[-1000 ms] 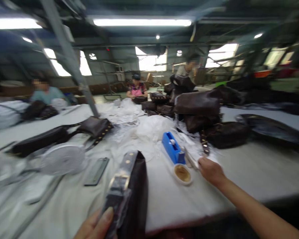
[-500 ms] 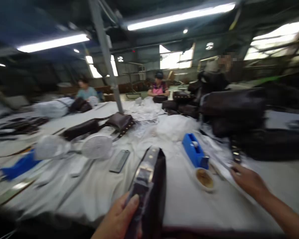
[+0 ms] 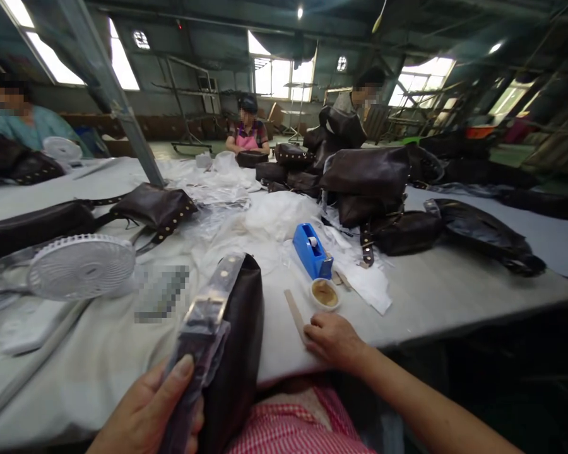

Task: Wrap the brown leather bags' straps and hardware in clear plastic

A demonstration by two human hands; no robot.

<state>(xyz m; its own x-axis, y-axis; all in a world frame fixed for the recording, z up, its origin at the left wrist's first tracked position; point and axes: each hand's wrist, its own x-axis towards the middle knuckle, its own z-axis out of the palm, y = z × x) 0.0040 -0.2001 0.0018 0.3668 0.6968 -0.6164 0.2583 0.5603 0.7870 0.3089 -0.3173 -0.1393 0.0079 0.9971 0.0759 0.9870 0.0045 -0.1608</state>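
My left hand (image 3: 158,403) is wrapped round a dark brown leather bag (image 3: 239,328), which stands upright in front of me. Down its edge runs a strap with a metal buckle (image 3: 208,309) and studs, partly covered in clear film. My thumb presses on the strap below the buckle. On the table to the right, my right hand (image 3: 334,340) has its fingers closed at the near end of a thin, flat beige strip (image 3: 295,312). Just beyond that hand sits a small white dish (image 3: 325,294) of brownish paste. A blue tape dispenser (image 3: 312,252) stands behind the dish.
Dark leather bags (image 3: 366,180) are piled at the back right. Another studded bag (image 3: 154,205) lies at the left, near a white fan (image 3: 82,268). White wrapping (image 3: 277,214) is heaped mid-table. A metal post (image 3: 118,94) rises at left. Several people are around the table.
My right hand has come inward from beside the strap at the right to the beige strip. The view has turned right. My left hand still holds the bag.
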